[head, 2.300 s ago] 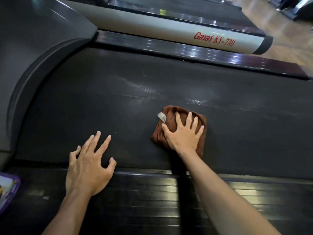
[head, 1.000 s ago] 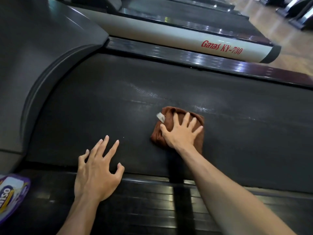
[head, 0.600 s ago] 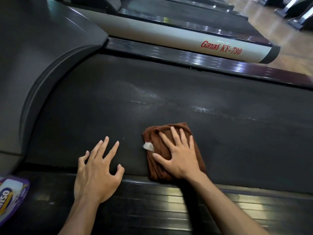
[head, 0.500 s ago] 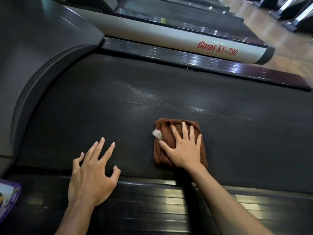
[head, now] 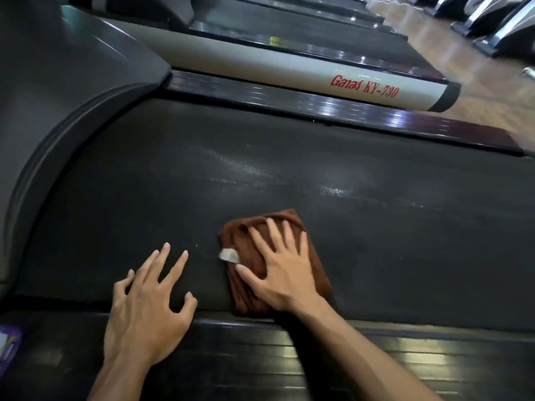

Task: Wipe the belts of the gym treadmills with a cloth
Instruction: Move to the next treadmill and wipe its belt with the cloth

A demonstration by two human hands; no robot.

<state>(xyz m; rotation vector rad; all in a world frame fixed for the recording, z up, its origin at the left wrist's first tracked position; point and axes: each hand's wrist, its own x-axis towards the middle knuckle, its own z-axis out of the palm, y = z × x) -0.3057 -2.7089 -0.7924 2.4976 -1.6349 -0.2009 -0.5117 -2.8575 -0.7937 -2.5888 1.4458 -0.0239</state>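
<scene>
Right hand [head: 282, 273] flat on the brown cloth [head: 292, 250], fingers spread and straight, pressing it down, not pinching; its grip is open and holds nothing closed round. Cloth is folded, sits on the treadmill belt [head: 405, 256] at the near edge, its lower end touching the near side rail [head: 376, 357], white tag [head: 229, 255] sticking out on the cloth's left side. Left hand [head: 147, 311] just left of the cloth, apart from it, fingers spread with tips bearing on the belt, palm over the side rail, bracing, holding nothing. Wet-looking streaks [head: 333, 189] on the belt beyond the cloth. Step in hand, as judged: wiping strokes across the belt. To do well: keep the palm flat and pressure even so the cloth doesn't bunch, overlap passes, reach the far side past the streaks, keep the left hand planted for balance. Purple packet [head: 8, 345] far left of the cloth, on the rail.
</scene>
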